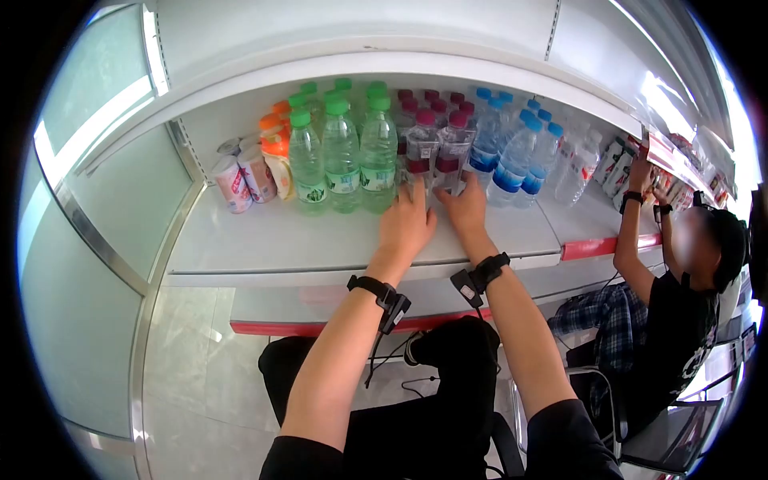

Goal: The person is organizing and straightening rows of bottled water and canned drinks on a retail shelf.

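White shelf, bottles, tiled floor

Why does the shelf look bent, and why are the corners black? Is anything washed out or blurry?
Head view: the fisheye lens bows the front edge of the shelf and leaves black corners. Head view, upper right: glare washes out the shelf labels. Head view, centre: left hand, right hand and red-capped bottles are sharp and evenly lit.

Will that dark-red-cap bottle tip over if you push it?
Probably, if pushed near the cap: the red-capped bottle is tall and narrow. Pushed low, it would likely slide on the smooth shelf. Bottles packed behind should stop a backward fall.
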`<state>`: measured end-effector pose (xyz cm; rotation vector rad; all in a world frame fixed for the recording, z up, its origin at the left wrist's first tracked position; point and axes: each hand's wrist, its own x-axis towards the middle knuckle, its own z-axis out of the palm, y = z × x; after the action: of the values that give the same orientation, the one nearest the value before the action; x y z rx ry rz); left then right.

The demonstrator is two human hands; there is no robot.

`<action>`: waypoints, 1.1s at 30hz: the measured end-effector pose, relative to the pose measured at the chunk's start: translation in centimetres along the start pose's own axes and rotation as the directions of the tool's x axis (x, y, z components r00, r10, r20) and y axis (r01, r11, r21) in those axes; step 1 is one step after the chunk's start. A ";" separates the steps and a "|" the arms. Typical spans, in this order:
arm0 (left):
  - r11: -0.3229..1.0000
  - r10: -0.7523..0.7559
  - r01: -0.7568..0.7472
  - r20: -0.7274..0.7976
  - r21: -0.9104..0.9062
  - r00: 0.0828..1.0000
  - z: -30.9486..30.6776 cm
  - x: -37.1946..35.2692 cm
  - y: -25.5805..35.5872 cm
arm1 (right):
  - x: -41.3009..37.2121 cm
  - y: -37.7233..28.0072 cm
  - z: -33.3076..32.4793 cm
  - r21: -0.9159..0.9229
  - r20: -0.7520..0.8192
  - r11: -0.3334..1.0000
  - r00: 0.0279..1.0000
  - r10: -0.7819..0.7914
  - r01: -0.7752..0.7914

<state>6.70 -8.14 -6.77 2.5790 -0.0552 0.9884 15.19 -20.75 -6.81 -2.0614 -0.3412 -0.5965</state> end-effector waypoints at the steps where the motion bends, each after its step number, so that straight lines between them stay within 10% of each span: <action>1: 0.999 0.032 -0.032 -0.024 -0.013 0.999 0.2 0.0 -0.2 | 0.0 0.1 0.1 0.007 -0.015 1.000 1.000 -0.007 0.007; 30: 0.996 0.085 -0.085 0.013 -0.015 0.996 0.4 -0.2 -0.4 | 0.5 2.2 0.7 -0.088 -0.119 0.988 0.983 -0.139 0.129; 33: 0.996 0.084 -0.084 0.001 -0.014 0.996 0.3 -0.3 -0.4 | 0.7 1.9 0.5 0.206 -0.003 0.976 0.997 0.076 -0.074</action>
<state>6.78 -7.90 -7.32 2.5832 -0.1715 1.0124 16.78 -21.29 -8.06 -1.8626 -0.3047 -0.5048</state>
